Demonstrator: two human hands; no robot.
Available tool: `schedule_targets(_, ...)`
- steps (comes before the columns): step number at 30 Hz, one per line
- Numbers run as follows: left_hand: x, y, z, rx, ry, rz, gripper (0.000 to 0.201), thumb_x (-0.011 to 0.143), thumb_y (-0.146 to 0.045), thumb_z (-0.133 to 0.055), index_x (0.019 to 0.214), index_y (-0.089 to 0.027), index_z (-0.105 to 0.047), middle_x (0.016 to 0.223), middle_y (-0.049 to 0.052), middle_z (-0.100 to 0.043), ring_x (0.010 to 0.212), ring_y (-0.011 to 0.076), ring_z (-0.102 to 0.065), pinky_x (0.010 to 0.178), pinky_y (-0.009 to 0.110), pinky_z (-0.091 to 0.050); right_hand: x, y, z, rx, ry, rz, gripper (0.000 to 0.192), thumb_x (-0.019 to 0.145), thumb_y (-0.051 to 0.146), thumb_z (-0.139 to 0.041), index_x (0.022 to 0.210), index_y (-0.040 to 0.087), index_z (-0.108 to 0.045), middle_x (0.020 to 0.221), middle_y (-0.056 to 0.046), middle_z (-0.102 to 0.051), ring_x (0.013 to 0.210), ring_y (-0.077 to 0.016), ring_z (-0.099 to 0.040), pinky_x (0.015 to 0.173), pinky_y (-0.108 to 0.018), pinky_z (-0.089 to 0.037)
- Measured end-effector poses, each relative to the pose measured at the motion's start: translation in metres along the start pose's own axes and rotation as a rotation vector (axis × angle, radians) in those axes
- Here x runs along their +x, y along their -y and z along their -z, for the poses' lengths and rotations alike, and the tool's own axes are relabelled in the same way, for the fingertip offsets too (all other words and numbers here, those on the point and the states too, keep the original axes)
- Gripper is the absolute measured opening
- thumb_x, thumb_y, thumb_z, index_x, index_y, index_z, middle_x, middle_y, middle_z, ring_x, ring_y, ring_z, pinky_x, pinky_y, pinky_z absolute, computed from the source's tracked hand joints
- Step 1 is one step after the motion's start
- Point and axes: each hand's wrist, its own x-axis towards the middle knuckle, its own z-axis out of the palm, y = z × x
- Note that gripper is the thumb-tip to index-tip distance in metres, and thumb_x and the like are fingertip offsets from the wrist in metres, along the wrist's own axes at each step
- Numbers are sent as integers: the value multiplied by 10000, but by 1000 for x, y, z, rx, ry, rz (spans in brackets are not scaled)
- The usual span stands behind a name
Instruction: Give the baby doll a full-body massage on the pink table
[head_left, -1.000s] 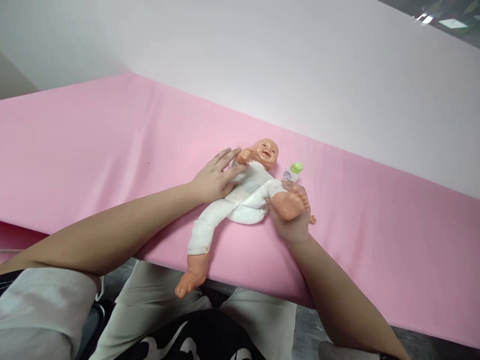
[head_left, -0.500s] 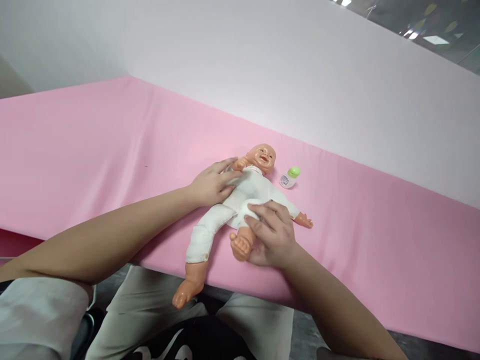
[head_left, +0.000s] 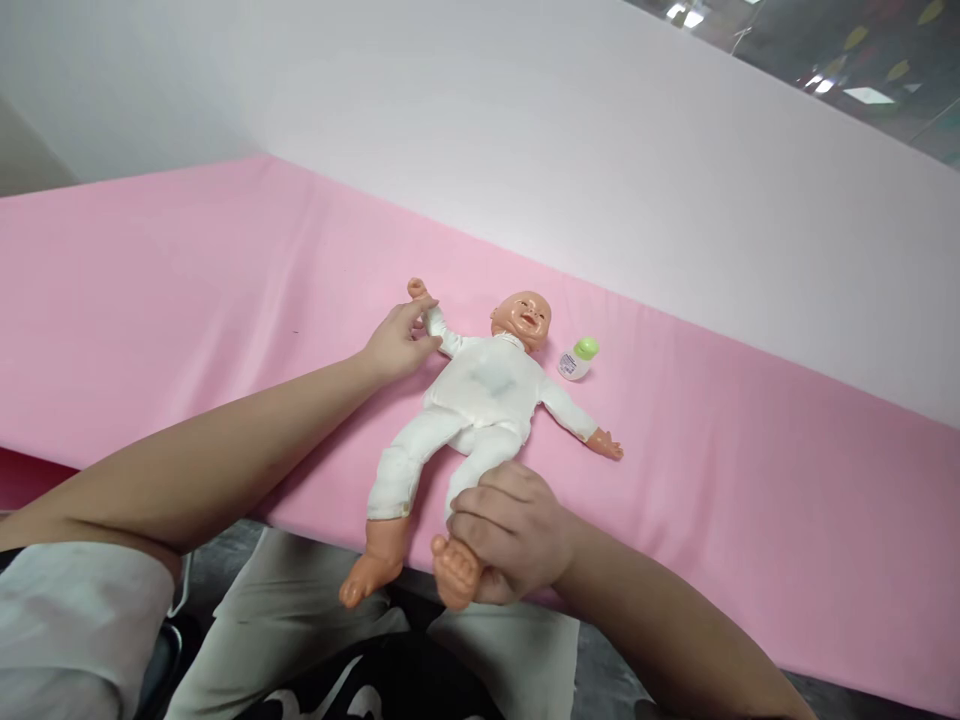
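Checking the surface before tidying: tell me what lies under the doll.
The doll lies face up on the pink sheet, feet hanging past its near edge. The left hand holds one arm, the right hand one ankle. Whatever lies directly beneath the body is covered.

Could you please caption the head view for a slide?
Left hand holds doll's arm, right hand grips its leg.

Person wears a light grey short sleeve (head_left: 75, 620) on the left arm, bare forearms, light beige trousers (head_left: 247, 640), and a black garment with white markings (head_left: 375, 685) at the lap.
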Motion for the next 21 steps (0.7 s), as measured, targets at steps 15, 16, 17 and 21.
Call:
schedule_targets(15, -30, -42, -8, 193, 391, -694, 613, 1016, -500, -580, 1582, -267, -555, 1752, 139, -332, 1609, 383, -328, 1317, 585, -282, -10, -61, 12, -122, -84, -502, 539, 887, 309, -733, 1385, 226, -544, 1554, -205, -538, 1435, -381, -545, 1149, -656, -510)
schedule_targets(16, -30, -41, -8, 185, 374, -662, 599, 1021, -503, -569, 1562, -244, -579, 1751, 151, -327, 1608, 380, -330, 1315, 574, -294, -10, -62, 12, -115, -90, -497, 536, 884, 310, -734, 1380, 228, -549, 1551, -204, -541, 1432, -380, -547, 1150, -658, -507)
schedule_targets(17, -30, -41, -9, 175, 348, -621, 589, 1023, -504, -559, 1539, -223, -603, 1747, 161, -326, 1607, 377, -334, 1310, 559, -313, -10, -62, 13, -113, -101, -482, 520, 886, 305, -729, 1371, 232, -557, 1540, -198, -551, 1427, -377, -553, 1151, -659, -503)
schedule_targets(21, -26, -34, -7, 161, 191, -387, 628, 966, -503, -607, 1527, -221, -603, 1688, 150, -390, 1554, 361, -418, 1274, 532, -394, -4, -48, 22, -91, -148, -380, 489, 865, 302, -719, 1333, 256, -587, 1439, -160, -639, 1374, -374, -603, 1115, -638, -523)
